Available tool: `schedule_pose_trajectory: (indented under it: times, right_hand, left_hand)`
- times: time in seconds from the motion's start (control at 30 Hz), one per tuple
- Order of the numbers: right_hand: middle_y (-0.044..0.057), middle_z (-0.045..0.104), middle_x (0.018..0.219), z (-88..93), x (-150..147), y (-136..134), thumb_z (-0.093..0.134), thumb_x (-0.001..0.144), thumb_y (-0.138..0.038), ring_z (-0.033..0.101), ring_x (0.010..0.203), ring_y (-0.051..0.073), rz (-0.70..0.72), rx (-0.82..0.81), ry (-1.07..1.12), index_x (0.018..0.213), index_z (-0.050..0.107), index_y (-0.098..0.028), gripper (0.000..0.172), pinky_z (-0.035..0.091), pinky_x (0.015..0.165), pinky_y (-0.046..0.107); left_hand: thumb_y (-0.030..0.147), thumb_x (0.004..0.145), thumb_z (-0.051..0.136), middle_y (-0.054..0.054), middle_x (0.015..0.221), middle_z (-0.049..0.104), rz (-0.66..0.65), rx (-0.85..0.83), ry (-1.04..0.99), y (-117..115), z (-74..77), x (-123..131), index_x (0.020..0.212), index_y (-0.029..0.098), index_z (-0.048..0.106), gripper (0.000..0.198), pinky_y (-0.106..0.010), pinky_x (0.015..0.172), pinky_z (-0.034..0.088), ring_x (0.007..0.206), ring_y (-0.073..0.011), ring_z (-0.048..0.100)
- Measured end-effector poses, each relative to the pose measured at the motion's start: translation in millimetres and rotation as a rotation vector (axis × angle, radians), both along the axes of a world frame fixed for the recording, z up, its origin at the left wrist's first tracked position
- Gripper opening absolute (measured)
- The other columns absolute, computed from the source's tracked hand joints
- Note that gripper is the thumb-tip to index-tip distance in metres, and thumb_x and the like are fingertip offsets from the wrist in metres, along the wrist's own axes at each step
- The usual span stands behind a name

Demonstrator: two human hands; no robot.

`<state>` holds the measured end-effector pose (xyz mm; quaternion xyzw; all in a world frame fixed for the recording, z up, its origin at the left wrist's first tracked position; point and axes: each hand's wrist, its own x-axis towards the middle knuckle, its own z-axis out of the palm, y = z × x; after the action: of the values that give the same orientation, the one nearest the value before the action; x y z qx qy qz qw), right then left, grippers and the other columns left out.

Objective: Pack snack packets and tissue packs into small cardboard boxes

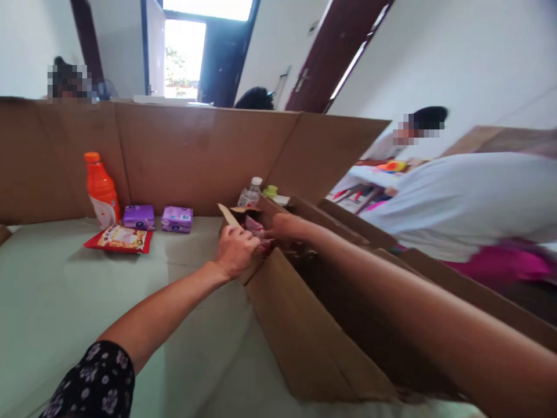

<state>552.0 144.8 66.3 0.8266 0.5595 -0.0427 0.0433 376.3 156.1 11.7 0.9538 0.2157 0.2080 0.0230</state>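
My left hand (237, 251) is closed over the near edge of a small open cardboard box (230, 216), its fingers curled at the rim. Into the same box reaches my right hand (284, 227), beside a red-and-pink packet (253, 225). Blur and the box wall obscure its fingertips, so whether it grips the packet is unclear. A larger open cardboard box (313, 337) with raised flaps lies below my right forearm; its inside is dark. Just behind the small box are a clear plastic bottle (251, 193) with a white cap and a light-green cap (270, 191).
On the pale green tabletop (183, 325), an orange bottle (102, 191) stands left of two purple tissue packs (139, 217). A red snack bag (119, 239) lies before them. A tall cardboard panel (200, 157) borders the back. People are beyond it; a white-clothed person (470, 197) is close on the right.
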Motion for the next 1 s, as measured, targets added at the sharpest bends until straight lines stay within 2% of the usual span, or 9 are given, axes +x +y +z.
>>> schedule_pose_trajectory:
  times: [0.13,0.23,0.43,0.53,0.63,0.73,0.8,0.9,1.0]
  right_hand:
    - [0.008,0.066,0.115,-26.3,-13,11,0.064,0.097,-0.037,0.067,0.098,0.02,-0.102,-0.129,0.006,0.118,0.064,-0.015,0.03,0.058,0.084,0.039]
    - [0.008,0.065,0.119,-27.2,-20,11,0.063,0.097,-0.038,0.066,0.102,0.02,-0.105,-0.074,-0.021,0.12,0.063,-0.016,0.032,0.057,0.088,0.041]
    - [0.019,0.071,0.108,41.2,-13,-12,0.056,0.094,-0.023,0.068,0.101,0.029,-0.112,0.201,-0.068,0.103,0.072,-0.013,0.021,0.053,0.08,0.038]
    - [0.012,0.073,0.092,80.7,-8,-34,0.054,0.09,-0.024,0.068,0.089,0.026,-0.063,0.394,0.011,0.096,0.071,-0.016,0.019,0.05,0.068,0.03]
    - [0.003,0.065,0.069,96.0,-18,-52,0.058,0.088,-0.03,0.06,0.06,0.015,0.069,0.613,0.381,0.086,0.065,-0.019,0.013,0.042,0.05,0.023]
    - [0.002,0.066,0.07,87.0,-34,-54,0.063,0.088,-0.037,0.057,0.052,0.011,0.226,0.575,0.805,0.085,0.062,-0.02,0.018,0.046,0.048,0.021]
    - [0.006,0.071,0.084,73.3,-37,-48,0.057,0.095,-0.042,0.065,0.061,0.012,0.229,0.49,0.971,0.093,0.064,-0.019,0.024,0.053,0.055,0.022]
    - [0.01,0.072,0.104,47.3,-21,-31,0.038,0.106,-0.036,0.069,0.076,0.011,0.036,0.404,0.874,0.103,0.061,-0.018,0.03,0.057,0.065,0.02]
    - [0.009,0.071,0.092,19.6,1,-13,0.049,0.103,-0.026,0.067,0.071,0.011,-0.095,0.214,0.684,0.093,0.063,-0.013,0.021,0.057,0.062,0.021]
  left_hand:
    - [0.029,0.095,0.064,-0.006,0.11,0.069,0.016,-0.043,-0.042,2,-1.9,-2,0.102,0.015,0.068,0.016,-0.054,0.107,0.043,0.116,-0.0252,0.061]
    - [0.03,0.095,0.065,-0.006,0.11,0.069,0.01,-0.119,-0.097,4,-1.7,1,0.099,0.015,0.068,0.015,-0.053,0.107,0.043,0.116,-0.0246,0.062]
    - [0.01,0.084,0.065,-0.009,0.111,0.07,-0.029,-0.41,-0.39,2,-1.8,-1,0.088,0.016,0.07,0.009,-0.054,0.114,0.033,0.121,-0.0268,0.058]
    - [0.01,0.075,0.068,-0.015,0.136,0.06,-0.004,-0.617,-0.643,1,3.9,-9,0.112,0.017,0.067,0.038,-0.051,0.118,0.029,0.135,-0.0304,0.047]
    - [0.031,0.082,0.069,-0.018,0.143,0.054,0.01,-0.885,-0.864,2,16.9,-16,0.138,0.019,0.05,0.06,-0.05,0.11,0.042,0.134,-0.0315,0.05]
    - [0.048,0.087,0.061,-0.014,0.13,0.065,-0.01,-1.145,-0.996,2,29.4,-27,0.133,0.021,0.053,0.055,-0.04,0.083,0.058,0.111,-0.0281,0.067]
    - [0.049,0.08,0.068,-0.011,0.115,0.072,0.029,-1.263,-1.07,5,32.1,-46,0.121,0.02,0.061,0.051,-0.032,0.064,0.059,0.09,-0.0247,0.072]
    - [0.036,0.071,0.08,-0.005,0.098,0.074,0.199,-1.346,-1.185,22,27.9,-87,0.11,0.019,0.064,0.045,-0.025,0.051,0.053,0.069,-0.018,0.069]
    - [0.029,0.084,0.075,-0.003,0.097,0.071,0.413,-1.381,-1.245,55,23.0,-130,0.111,0.017,0.063,0.032,-0.026,0.059,0.056,0.07,-0.0142,0.067]
